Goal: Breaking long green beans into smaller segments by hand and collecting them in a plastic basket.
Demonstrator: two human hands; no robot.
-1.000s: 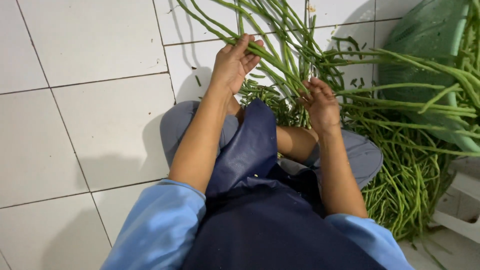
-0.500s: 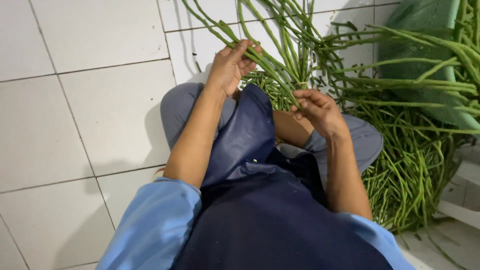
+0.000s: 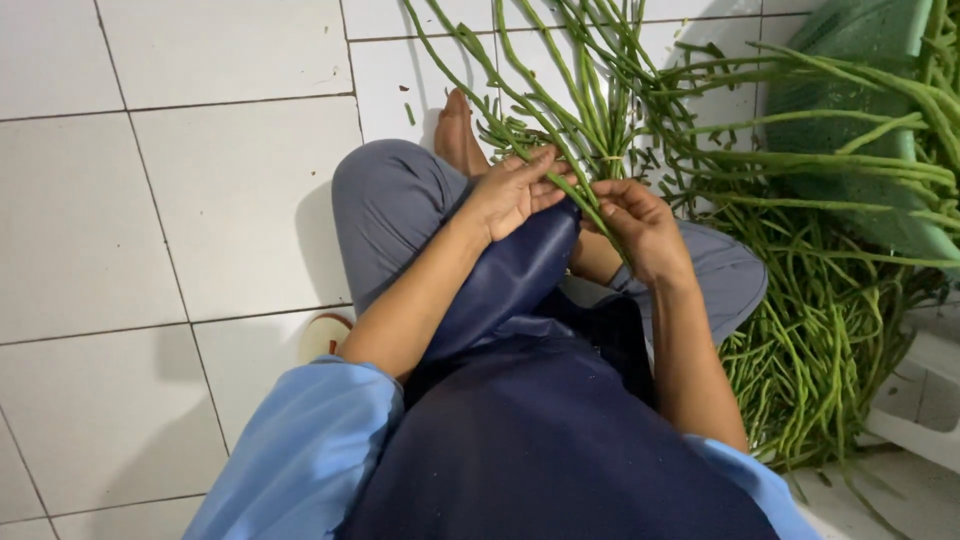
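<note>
Both hands gripped the bundle of long beans (image 3: 560, 110): the left hand (image 3: 512, 190) and right hand (image 3: 640, 225) closed around its stems just above the dark apron (image 3: 520, 290), the bundle fanning beyond.

Two hands: one left hand (image 3: 512, 192), one right hand (image 3: 640, 228). One tied bundle of long beans (image 3: 590, 110). One loose heap of long beans (image 3: 820, 340), too many to count. One green basket (image 3: 860, 60). One bare foot (image 3: 458, 130).
</note>
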